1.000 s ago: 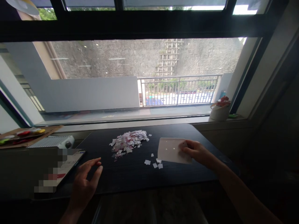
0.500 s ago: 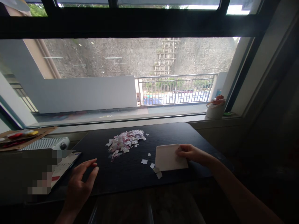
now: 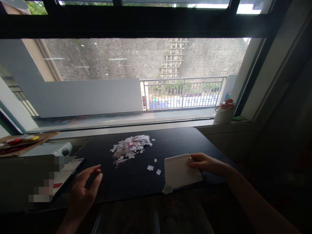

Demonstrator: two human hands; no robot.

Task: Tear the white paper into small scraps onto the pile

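Observation:
My right hand [image 3: 203,163] pinches the upper right corner of an off-white squarish sheet [image 3: 181,172], which looks like a card or folded paper. It is held low and tilted over the right part of the dark table. Small paper scraps [image 3: 167,189] show at its lower left corner. Left of the sheet lie a few loose white paper squares [image 3: 150,168]. A heap of torn paper pieces [image 3: 133,147] is farther back, mid-table. My left hand [image 3: 84,185] hovers at the left near edge, thumb and fingers apart, with nothing in it.
The dark table [image 3: 175,138] stands against a window sill [image 3: 146,127]. A tablet-like device [image 3: 69,169] lies at the left, beside a white vented box [image 3: 48,149] and brown cardboard [image 3: 46,136]. On the right sill is a white container [image 3: 223,113] with a reddish top.
My right hand has drawn the sheet slightly toward me and to the right. The scraps at its corner moved closer to the table's near edge. My left hand has barely moved.

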